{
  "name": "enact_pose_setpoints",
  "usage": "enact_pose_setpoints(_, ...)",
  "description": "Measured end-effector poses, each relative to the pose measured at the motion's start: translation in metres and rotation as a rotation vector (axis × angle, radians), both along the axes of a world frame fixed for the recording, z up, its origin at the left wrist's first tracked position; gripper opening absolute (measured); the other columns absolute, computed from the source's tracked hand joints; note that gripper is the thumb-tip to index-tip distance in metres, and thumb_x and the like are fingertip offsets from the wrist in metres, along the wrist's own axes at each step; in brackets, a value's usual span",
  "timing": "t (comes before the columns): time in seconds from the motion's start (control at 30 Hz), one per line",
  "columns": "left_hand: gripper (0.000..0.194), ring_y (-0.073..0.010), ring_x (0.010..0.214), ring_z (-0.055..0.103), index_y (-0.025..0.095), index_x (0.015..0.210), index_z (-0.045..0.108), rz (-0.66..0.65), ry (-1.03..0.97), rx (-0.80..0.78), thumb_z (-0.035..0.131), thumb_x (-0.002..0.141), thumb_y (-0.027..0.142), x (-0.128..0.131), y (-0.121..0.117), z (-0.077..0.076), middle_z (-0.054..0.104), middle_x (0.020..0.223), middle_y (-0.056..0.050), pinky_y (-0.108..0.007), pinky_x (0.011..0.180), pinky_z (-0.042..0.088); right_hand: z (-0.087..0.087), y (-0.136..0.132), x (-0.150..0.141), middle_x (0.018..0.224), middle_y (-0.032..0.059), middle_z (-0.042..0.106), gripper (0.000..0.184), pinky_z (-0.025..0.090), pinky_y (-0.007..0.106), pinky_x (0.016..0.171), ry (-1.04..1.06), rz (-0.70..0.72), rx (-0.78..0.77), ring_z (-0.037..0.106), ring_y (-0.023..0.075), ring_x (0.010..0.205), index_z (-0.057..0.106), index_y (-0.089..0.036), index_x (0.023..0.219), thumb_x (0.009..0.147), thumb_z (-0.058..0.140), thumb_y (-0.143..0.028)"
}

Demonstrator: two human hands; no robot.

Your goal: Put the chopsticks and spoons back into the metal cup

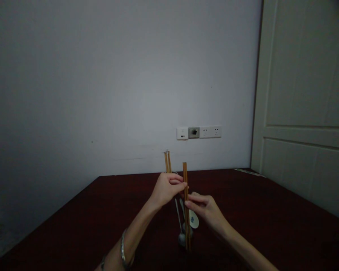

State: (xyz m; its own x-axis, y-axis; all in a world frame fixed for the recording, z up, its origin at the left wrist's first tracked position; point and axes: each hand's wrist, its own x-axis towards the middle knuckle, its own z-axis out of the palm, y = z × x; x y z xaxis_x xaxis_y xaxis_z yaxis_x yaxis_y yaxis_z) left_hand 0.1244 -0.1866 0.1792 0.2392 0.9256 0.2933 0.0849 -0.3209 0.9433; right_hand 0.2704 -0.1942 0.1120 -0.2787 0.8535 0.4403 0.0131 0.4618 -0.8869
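Being pinched by both left hand (167, 186) and right hand (206, 209) above the table (237, 233), the chopsticks (184, 169) are lined up, while other chopsticks (169, 162) are already set beyond and the spoons (194, 220) seem left untouched.

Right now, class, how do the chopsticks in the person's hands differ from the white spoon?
The held chopsticks are brown and plain; the white spoon carries a blue mark. The held chopsticks are long, straight and narrow, while the white spoon has a broad, rounded bowl. The left hand and right hand grip the held chopsticks; neither visibly grips the white spoon. Both are tableware.
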Motion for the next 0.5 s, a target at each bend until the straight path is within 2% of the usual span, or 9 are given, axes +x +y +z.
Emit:
enact_pose_setpoints(0.1,0.027,-0.0179,0.060,0.063,0.009,0.070,0.061,0.005,-0.009,0.018,0.070,0.058,0.032,-0.004,0.003,0.000,0.067,0.068,-0.010,-0.025,0.055,0.047,0.006,0.003,0.001,0.065,0.0012,0.057,0.029,0.043,0.026,0.062,-0.016,-0.005,-0.007,0.051,0.0133,0.064,0.070,-0.015,0.075,0.063,0.066,-0.042)
enact_pose_setpoints(0.2,0.026,-0.0177,0.060,0.063,0.009,0.071,0.062,0.030,0.004,0.053,0.069,0.059,0.031,-0.009,0.003,0.003,0.067,0.067,-0.009,-0.023,0.054,0.046,0.021,0.007,0.010,0.077,0.0031,0.064,0.041,0.046,0.030,0.071,-0.006,0.044,-0.050,0.058,0.0156,0.072,0.067,-0.017,0.094,0.059,0.070,-0.039)
enact_pose_setpoints(0.3,0.025,-0.0174,0.061,0.063,0.009,0.072,0.063,0.030,-0.013,0.041,0.069,0.059,0.030,-0.012,0.000,0.009,0.067,0.067,-0.009,-0.024,0.055,0.046,0.048,0.010,0.024,0.089,0.0062,0.066,0.045,0.045,0.034,0.080,0.004,-0.030,0.000,0.060,0.0178,0.082,0.062,-0.018,0.105,0.065,0.066,-0.038)
enact_pose_setpoints(0.4,0.024,-0.0178,0.062,0.063,0.009,0.072,0.062,0.009,-0.037,0.013,0.069,0.059,0.028,-0.013,-0.004,0.013,0.068,0.069,-0.010,-0.026,0.057,0.048,0.081,0.010,0.031,0.093,0.0080,0.067,0.042,0.045,0.038,0.083,-0.015,-0.147,0.112,0.061,0.0196,0.086,0.063,-0.018,0.104,0.068,0.063,-0.038)
enact_pose_setpoints(0.5,0.023,-0.0182,0.062,0.064,0.010,0.071,0.062,-0.015,-0.033,0.000,0.069,0.059,0.028,-0.013,-0.007,0.015,0.068,0.068,-0.009,-0.026,0.058,0.048,0.105,0.006,0.024,0.096,0.0081,0.067,0.037,0.046,0.038,0.082,-0.048,-0.148,0.252,0.061,0.0210,0.087,0.065,-0.018,0.100,0.068,0.063,-0.037)
